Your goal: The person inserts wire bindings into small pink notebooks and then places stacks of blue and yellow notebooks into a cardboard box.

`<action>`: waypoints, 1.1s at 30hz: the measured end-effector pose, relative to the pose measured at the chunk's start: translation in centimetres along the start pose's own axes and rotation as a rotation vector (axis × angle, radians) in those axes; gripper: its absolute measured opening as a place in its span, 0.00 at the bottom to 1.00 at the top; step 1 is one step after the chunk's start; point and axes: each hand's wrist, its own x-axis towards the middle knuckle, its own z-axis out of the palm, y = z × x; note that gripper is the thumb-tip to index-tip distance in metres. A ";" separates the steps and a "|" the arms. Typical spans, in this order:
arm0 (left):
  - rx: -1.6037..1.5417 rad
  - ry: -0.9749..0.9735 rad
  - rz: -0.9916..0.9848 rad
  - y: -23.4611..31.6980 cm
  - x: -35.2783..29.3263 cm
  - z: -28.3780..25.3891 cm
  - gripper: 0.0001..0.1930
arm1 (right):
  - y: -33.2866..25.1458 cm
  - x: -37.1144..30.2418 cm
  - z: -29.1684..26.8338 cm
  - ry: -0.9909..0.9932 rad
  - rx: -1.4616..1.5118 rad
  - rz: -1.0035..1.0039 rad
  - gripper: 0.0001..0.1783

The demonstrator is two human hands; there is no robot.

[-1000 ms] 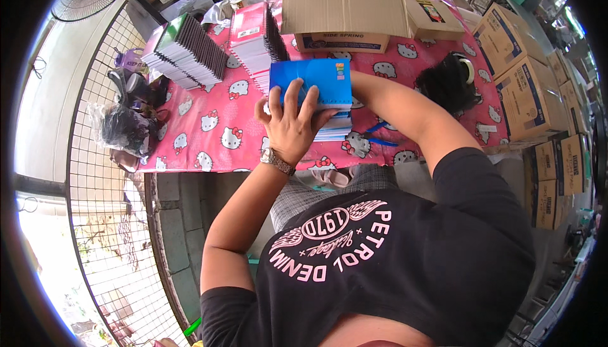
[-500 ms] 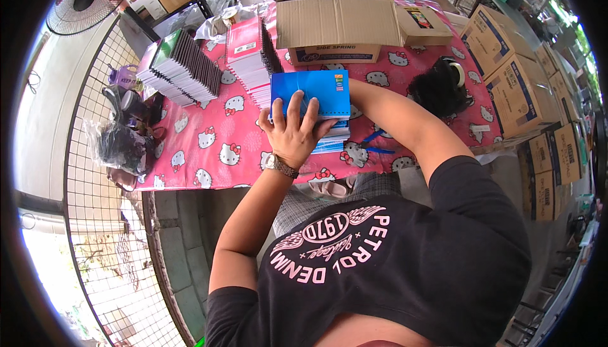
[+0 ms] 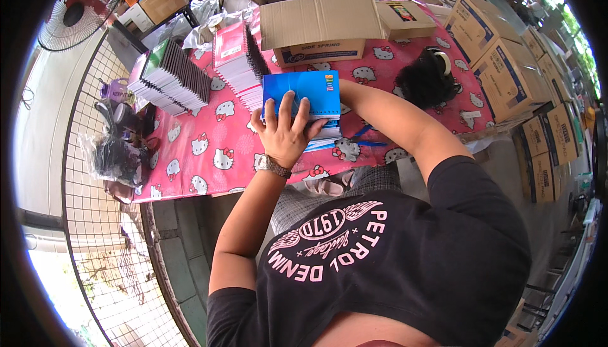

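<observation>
A stack of blue-covered notebooks (image 3: pixel 323 94) stands near the table's front edge, with a row of punched holes along the top cover's near side. My left hand (image 3: pixel 285 133), a watch on its wrist, lies on that cover with its fingers spread and its thumb at the near right side. My right forearm (image 3: pixel 386 114) reaches in from the right and passes behind the stack, which hides my right hand. Beside the stack, partly under my right arm, is a blue-handled tool (image 3: pixel 370 143), perhaps pliers.
Spiral-bound notebooks with pink (image 3: pixel 231 46) and green (image 3: pixel 158 59) covers stand in stacks on the left. An open carton (image 3: pixel 320 24) with books in it is at the back. A black furry bundle (image 3: pixel 425 81) lies right; cartons (image 3: pixel 506 75) stand beyond the table.
The whole view has shifted slightly, so the table and its contents appear a little further left. My hands and the blue notebooks keep the same position relative to each other.
</observation>
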 end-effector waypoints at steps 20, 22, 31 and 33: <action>-0.367 -0.544 0.265 -2.0 10.5 -3.9 0.12 | 16.0 -16.4 15.9 1.070 -0.063 1.006 0.17; -0.491 -0.616 0.208 -2.9 11.9 -4.3 0.13 | 16.6 -16.3 14.9 1.062 -0.006 1.025 0.16; -0.448 -0.552 0.065 -2.4 14.7 -3.2 0.10 | 17.3 -21.2 11.1 1.235 0.059 0.760 0.14; -0.356 -0.485 0.044 -2.0 13.8 -3.4 0.11 | 13.7 -20.6 8.6 1.320 0.116 0.588 0.15</action>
